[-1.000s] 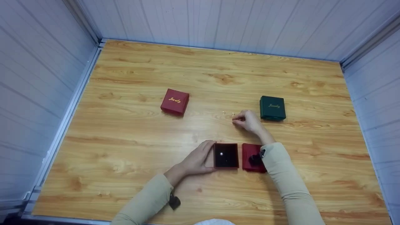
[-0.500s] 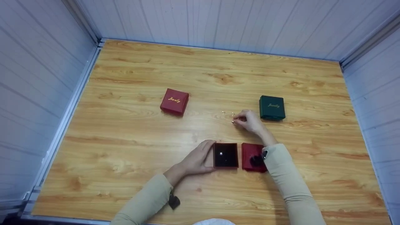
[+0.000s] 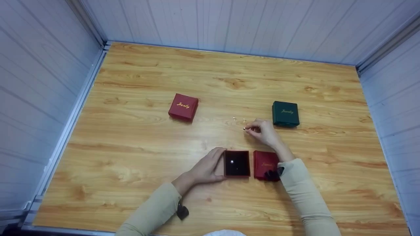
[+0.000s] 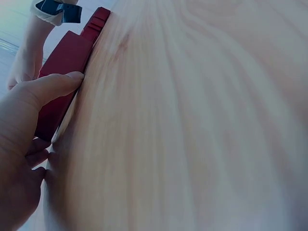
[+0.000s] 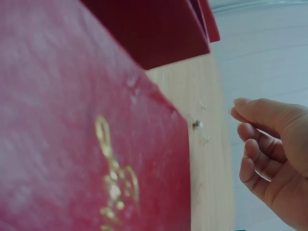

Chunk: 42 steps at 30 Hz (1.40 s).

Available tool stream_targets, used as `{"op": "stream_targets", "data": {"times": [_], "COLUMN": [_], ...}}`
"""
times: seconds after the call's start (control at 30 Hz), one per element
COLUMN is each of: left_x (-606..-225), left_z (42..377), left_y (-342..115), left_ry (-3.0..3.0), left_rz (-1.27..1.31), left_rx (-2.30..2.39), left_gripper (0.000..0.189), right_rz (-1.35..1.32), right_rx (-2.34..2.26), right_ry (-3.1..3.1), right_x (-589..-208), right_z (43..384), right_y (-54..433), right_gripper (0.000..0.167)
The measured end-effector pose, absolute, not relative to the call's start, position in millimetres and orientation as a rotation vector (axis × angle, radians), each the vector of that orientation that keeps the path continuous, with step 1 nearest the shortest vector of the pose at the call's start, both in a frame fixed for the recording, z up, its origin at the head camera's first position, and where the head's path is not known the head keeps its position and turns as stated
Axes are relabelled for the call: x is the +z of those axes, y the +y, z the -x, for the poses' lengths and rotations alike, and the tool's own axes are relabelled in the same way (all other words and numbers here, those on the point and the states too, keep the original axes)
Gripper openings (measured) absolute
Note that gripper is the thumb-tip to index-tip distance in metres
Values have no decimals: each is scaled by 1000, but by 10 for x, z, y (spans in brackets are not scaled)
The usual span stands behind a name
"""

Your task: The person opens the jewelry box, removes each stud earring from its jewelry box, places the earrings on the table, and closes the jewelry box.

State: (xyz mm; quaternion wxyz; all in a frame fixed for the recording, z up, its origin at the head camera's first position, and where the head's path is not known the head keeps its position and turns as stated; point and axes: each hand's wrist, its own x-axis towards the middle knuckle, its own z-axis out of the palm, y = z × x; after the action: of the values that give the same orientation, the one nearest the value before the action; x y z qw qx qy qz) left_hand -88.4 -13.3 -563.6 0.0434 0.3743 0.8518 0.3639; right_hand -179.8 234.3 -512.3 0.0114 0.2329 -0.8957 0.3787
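Observation:
My left hand (image 3: 207, 166) steadies an uncovered red jewelry box (image 3: 237, 175), thumb (image 4: 60, 84) along one side and fingers at another. Inside is a black pad with one pearl stud earring (image 3: 232, 161). Over the table my right hand (image 3: 264, 132) hovers with loosely bent fingers, thumb and forefinger close together. A second pearl stud (image 5: 197, 124) lies on the wood, apart from those fingers in the right wrist view. In the head view it sits by their tips. I see nothing plainly held there. Two tiny gold earrings, one left (image 3: 234, 118) and one right (image 3: 244, 120), lie just beyond.
A red lid (image 3: 262, 162) with gold lettering lies right of the box, partly beneath the right wrist. A closed red jewelry box (image 3: 183, 106) stands farther left and a closed green one (image 3: 285, 113) farther right. Pale panels (image 3: 229, 26) wall the wooden table (image 3: 137, 137).
The right hand has drawn back slightly towards the person. The pearl stud by its fingertips, hidden a second ago, is visible and stays in place. The left hand has not moved.

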Motion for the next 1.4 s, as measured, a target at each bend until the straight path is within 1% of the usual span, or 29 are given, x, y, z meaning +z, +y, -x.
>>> {"op": "stream_targets", "data": {"times": [0.53, 1.1, 1.2, 1.4], "left_x": [-5643, -5614, -5617, -5620], "left_z": [883, 888, 888, 886], "left_y": [-137, -137, -139, -138], "left_ry": [2620, 2597, 2597, 2592], "left_rz": [-1162, -1134, -1138, -1138], "left_rx": [1109, 1123, 1124, 1136], "left_gripper": [90, 91, 90, 91], "right_rz": [-776, -804, -817, -825], "right_rx": [1241, 1369, 1380, 1430], "right_ry": [-2642, -2520, -2514, -2492], "right_x": [-5104, -5091, -5043, -4806], "right_z": [1439, 1174, 1113, 956], "right_y": [2287, 2211, 2180, 2074], "right_gripper": [5, 7, 9, 11]}}
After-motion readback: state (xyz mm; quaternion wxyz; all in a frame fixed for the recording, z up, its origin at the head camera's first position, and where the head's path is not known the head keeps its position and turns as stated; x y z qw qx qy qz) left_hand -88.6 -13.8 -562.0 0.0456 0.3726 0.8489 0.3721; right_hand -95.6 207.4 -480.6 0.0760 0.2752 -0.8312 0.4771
